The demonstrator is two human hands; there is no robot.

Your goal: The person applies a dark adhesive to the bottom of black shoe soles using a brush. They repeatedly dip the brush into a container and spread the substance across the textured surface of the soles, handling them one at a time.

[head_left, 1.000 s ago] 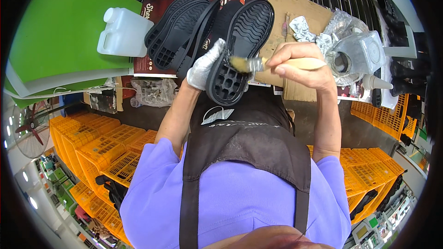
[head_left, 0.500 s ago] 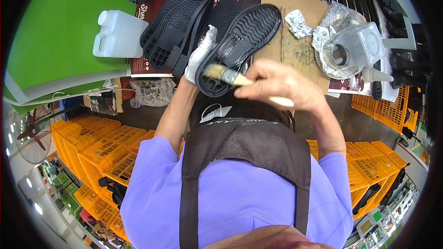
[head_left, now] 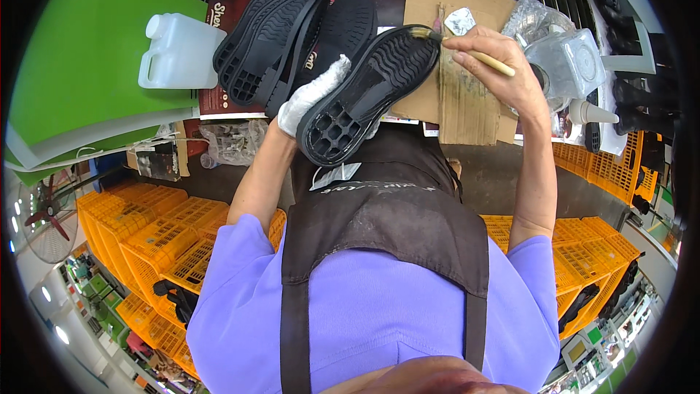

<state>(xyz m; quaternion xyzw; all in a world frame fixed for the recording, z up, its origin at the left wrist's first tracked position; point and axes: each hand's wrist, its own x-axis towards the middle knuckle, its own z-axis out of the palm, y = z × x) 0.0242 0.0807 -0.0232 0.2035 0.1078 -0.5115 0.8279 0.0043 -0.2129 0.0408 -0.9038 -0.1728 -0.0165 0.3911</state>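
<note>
My gloved left hand (head_left: 315,96) grips a black shoe sole (head_left: 368,95) above the bench; right hand (head_left: 496,66) pinches the brush (head_left: 467,49) at its toe edge. Coating looks barely started, stacked soles (head_left: 273,29) waiting.

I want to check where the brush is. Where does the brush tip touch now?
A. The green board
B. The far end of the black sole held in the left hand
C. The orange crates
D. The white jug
B: the right hand holds the brush with its tip at the far end of the sole, gripped by the gloved left hand.
</note>
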